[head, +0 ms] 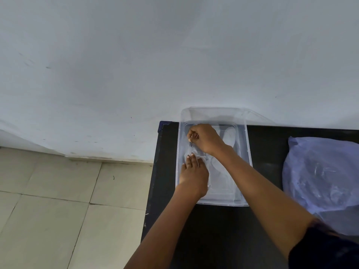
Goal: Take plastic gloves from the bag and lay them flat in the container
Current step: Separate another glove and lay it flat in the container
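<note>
Gloves: thin, clear plastic film, nearly colourless, seen mainly as pale grey outlines and faint creases against the floor of the container. One finger-shaped outline shows at the far end, right of the right hand; broader wrinkled film covers the middle and near part. How many gloves lie there cannot be told; the layers blend together.

Container: clear, rectangular, shallow, with rounded corners, standing on a black table with its far end against the white wall. Gloves lie inside it, on the bottom.

Left hand: reaches in over the near left part of the container, palm down, fingers straight and together, fingertips pressing the film flat near the left wall. No curl round anything.

Right hand: arm crosses over the container from the right; hand sits at the far left part, fingers curled into a loose fist, thumb and forefinger pinching a bit of film. The film runs from this pinch back toward the left fingertips, so the glove being handled is stretched between the two hands, along the left side of the container.

Bag: pale blue-violet translucent plastic, bulging and wrinkled, on the table to the right of the container, apart from it and from both hands. Its contents are not clear.

Tiled floor: left of the table.
</note>
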